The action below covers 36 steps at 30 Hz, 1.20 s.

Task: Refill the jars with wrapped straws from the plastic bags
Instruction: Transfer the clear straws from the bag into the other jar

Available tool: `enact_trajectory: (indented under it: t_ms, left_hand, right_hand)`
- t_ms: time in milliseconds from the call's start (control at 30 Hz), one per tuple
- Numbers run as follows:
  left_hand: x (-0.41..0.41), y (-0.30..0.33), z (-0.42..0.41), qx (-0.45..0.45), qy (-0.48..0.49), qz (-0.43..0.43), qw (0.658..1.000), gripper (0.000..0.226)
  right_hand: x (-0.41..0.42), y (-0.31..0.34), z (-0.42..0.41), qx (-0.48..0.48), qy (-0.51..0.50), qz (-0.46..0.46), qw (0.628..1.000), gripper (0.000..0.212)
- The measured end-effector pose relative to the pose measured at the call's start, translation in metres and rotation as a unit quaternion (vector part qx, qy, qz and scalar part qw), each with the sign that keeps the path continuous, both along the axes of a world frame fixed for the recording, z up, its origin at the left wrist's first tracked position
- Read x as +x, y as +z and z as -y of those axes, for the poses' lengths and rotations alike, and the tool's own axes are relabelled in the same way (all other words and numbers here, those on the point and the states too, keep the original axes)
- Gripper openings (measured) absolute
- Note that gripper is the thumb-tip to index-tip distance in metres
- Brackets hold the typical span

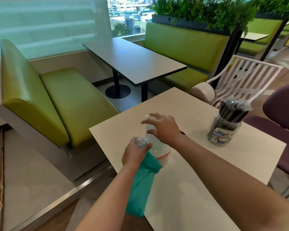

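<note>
My left hand (135, 152) grips the green plastic bag (140, 184) around its bundled wrapped straws (141, 142), beside the empty jar (158, 150). My right hand (162, 129) hovers spread over it. Bag: light, limp, probably slippery; hold at the bundle.

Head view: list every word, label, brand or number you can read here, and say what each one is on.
"Skin&Coat" (the last letters are blurred): on the label of the jar full of straws.
Smaller print below it on that label: too small to read.
Red lettering on the band of the clear jar by the left hand: mostly hidden and blurred, not readable.
No other text shows.
</note>
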<state>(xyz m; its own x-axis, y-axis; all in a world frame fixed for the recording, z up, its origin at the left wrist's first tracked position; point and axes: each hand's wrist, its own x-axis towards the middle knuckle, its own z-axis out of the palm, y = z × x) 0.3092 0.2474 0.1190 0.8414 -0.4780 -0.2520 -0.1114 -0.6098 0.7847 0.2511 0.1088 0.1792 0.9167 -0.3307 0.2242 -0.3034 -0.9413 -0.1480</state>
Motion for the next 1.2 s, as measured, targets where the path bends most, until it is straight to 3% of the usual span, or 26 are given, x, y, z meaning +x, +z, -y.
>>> enact_trajectory:
  t_ms: [133,267,433,567,733,833,967,1200]
  left_hand:
    - [-0.001,0.001,-0.001,-0.008,0.002,-0.008,1.0,0.065]
    - [-0.001,0.001,0.0,-0.012,0.007,-0.016,1.0,0.065]
    - [-0.001,0.004,-0.001,-0.019,0.012,-0.026,0.999,0.071]
    - [0.002,0.007,-0.006,-0.044,0.025,-0.031,0.998,0.064]
    - [0.011,0.012,-0.017,-0.106,0.05,-0.032,0.993,0.076]
    - [0.013,0.024,-0.023,-0.156,0.056,-0.053,0.985,0.057]
    - [0.007,0.032,-0.029,-0.22,0.054,-0.093,0.97,0.04]
    - [-0.005,0.033,-0.034,-0.306,0.039,-0.221,0.925,0.043]
  right_hand:
    - [0.006,0.008,0.006,0.042,0.007,0.02,0.999,0.024]
    - [0.003,0.007,0.005,0.023,-0.004,0.096,0.995,0.032]
    - [-0.009,-0.011,0.001,-0.037,0.017,0.026,0.999,0.039]
    - [-0.02,-0.003,-0.013,-0.026,-0.041,0.093,0.994,0.042]
    - [-0.037,0.011,-0.046,0.048,-0.122,0.158,0.979,0.025]
    - [-0.043,0.004,-0.066,0.14,-0.085,0.201,0.966,0.01]
    - [-0.044,-0.011,-0.086,0.362,-0.104,0.142,0.915,0.012]
    - [-0.047,-0.012,-0.083,0.478,-0.112,0.028,0.871,0.045]
